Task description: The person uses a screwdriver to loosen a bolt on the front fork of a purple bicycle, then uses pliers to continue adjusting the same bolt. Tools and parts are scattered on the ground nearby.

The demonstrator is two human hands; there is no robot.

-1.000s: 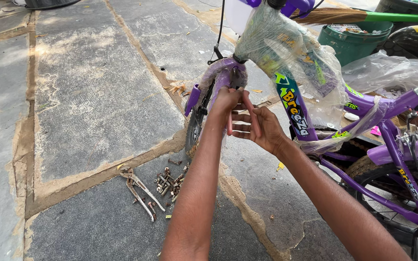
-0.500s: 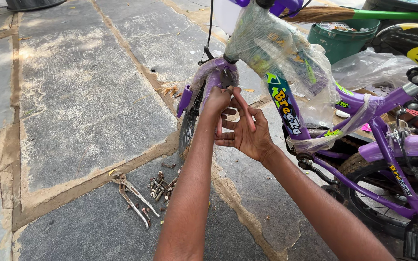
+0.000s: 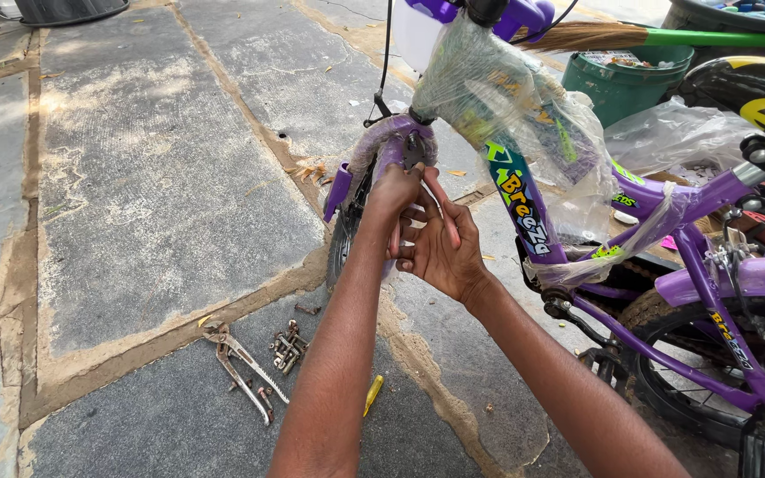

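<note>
The left hand (image 3: 397, 190) is closed over the top of the front wheel (image 3: 347, 239) of the purple child's bicycle (image 3: 666, 265), fingers curled against the plastic-wrapped mudguard (image 3: 381, 142). This grip steadies the wheel and fork so they cannot swing while the tool is applied.

The right hand (image 3: 440, 252), directly beside and touching the left, is partly closed around the pink-handled pliers (image 3: 427, 190). The handles run up between the fingers; the tool head sits just above both hands, at the fork where the mudguard mounts. Whether the tool head is clamped on a fastener cannot be told.

The bicycle stands upright on the stone pavement (image 3: 161, 177), frame extending to the right of the hands, still wrapped in clear plastic film (image 3: 506, 97).

Below and to the left of the hands, on the pavement, lie a second pair of pliers (image 3: 243, 367), a cluster of small metal fittings (image 3: 288, 347) and a small yellow piece (image 3: 373, 395), all close by. Beyond the bicycle stand a green bucket (image 3: 622, 84) and a broom (image 3: 595, 35).
</note>
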